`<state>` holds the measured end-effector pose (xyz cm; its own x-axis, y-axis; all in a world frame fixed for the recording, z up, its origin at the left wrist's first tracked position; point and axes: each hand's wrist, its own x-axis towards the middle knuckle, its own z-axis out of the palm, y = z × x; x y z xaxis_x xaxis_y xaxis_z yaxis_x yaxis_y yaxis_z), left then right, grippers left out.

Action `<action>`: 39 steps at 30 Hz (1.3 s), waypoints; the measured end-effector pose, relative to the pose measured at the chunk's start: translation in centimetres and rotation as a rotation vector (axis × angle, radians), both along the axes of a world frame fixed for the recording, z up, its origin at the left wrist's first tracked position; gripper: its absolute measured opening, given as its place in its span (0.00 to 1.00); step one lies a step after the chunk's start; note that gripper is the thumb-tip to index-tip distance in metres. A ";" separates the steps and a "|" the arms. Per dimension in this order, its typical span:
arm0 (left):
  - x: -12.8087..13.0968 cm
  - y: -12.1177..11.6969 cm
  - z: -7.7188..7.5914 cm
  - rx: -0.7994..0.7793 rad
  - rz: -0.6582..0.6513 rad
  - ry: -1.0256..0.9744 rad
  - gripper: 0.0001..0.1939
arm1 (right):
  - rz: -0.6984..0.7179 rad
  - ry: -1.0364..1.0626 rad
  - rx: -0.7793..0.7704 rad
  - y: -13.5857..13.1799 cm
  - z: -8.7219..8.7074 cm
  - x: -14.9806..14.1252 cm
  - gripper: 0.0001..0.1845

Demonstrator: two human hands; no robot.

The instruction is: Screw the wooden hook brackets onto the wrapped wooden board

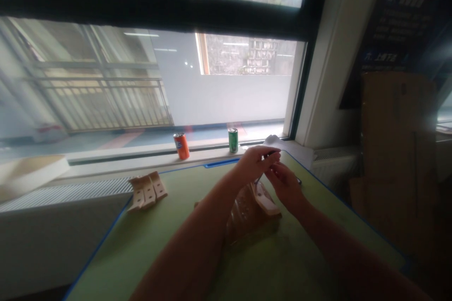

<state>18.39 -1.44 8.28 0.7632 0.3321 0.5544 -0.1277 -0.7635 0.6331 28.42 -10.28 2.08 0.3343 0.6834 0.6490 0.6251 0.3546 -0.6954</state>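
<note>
My left hand [254, 159] is closed, its fingertips pinched round a dark, slim tool [271, 153] whose kind I cannot make out. My right hand [285, 185] meets it from below, fingers curled together; what they grip is hidden. A thin shaft slants down between the hands toward a pale curved piece with a hole [265, 203]. That piece lies on a brown block [243, 218] with shiny clear film on it, partly covered by my left forearm. Several similar pale pieces with holes [149, 192] sit side by side at the table's far left corner.
The green tabletop [116, 249] has a blue edge. On the windowsill stand an orange can [181, 146] and a green can [233, 140]. A blue strip [222, 163] lies at the far edge. White crumpled material [293, 149] is behind my hands; cardboard [397, 150] leans at right.
</note>
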 end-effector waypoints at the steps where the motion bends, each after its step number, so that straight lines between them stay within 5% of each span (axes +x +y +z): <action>1: 0.0 0.0 -0.1 0.044 0.056 -0.014 0.17 | -0.031 -0.012 -0.006 0.0 0.0 0.1 0.11; 6: -0.1 0.0 -0.2 0.195 0.260 -0.086 0.13 | -0.140 -0.024 -0.032 0.0 0.0 0.2 0.10; 12: 0.2 -0.5 0.2 0.241 0.121 0.002 0.09 | -0.208 0.030 -0.085 0.2 0.1 0.3 0.12; 21: 0.0 0.3 0.2 0.120 0.138 0.018 0.18 | -0.028 0.003 -0.071 0.9 -1.3 -0.1 0.11; 25: 0.2 1.3 -0.6 -0.011 0.305 -0.098 0.18 | 0.018 -0.190 -0.251 -0.6 0.0 0.7 0.14; 30: 0.2 2.5 -1.2 -0.204 0.367 -0.155 0.20 | 0.340 -0.463 -0.506 -3.4 1.9 2.0 0.18; 39: 0.6 3.2 -1.9 -0.307 0.368 -0.134 0.19 | 0.384 -0.502 -0.478 -4.6 2.5 1.8 0.25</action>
